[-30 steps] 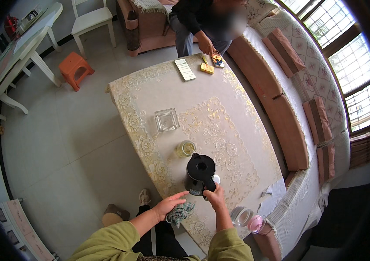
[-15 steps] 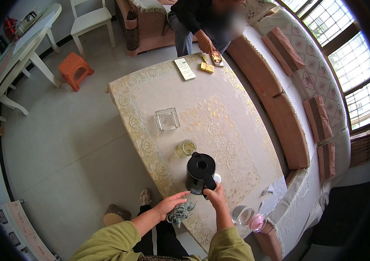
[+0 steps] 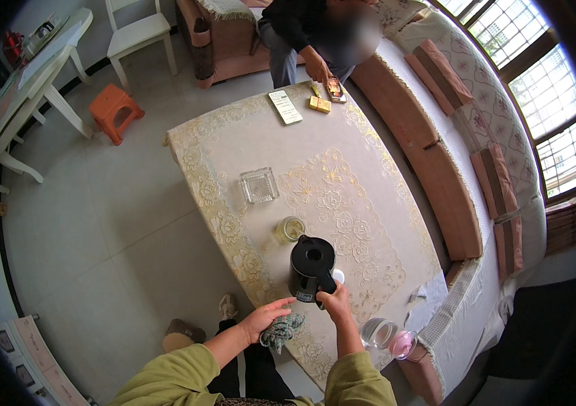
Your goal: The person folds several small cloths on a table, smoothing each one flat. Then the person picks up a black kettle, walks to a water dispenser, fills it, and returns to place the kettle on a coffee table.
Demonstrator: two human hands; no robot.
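In my right hand (image 3: 336, 302) is the handle of a black electric kettle (image 3: 313, 259), its spout reaching to the near edge of a glass cup (image 3: 290, 229) with something pale yellow-green in it. Whether water flows is not visible. My left hand (image 3: 264, 321) holds a crumpled grey-green cloth (image 3: 281, 331), fingers stretched toward the kettle's base but seemingly apart from it. A small white lid (image 3: 338, 277) shows partly behind the kettle's handle. Left of and beyond the cup sits a square glass ashtray (image 3: 259, 185).
On the patterned tablecloth (image 3: 233, 145) lie a phone-like white slab (image 3: 285, 107) and a yellow box (image 3: 320, 104). Across the table a seated person's hand (image 3: 316, 65) touches a phone (image 3: 335, 89). A clear jar (image 3: 378, 333) and pink-lidded container (image 3: 402, 344) stand near right. An orange stool (image 3: 116, 113) stands left.
The view has shifted very slightly. My hands, the kettle and the cloth keep practically the same places.
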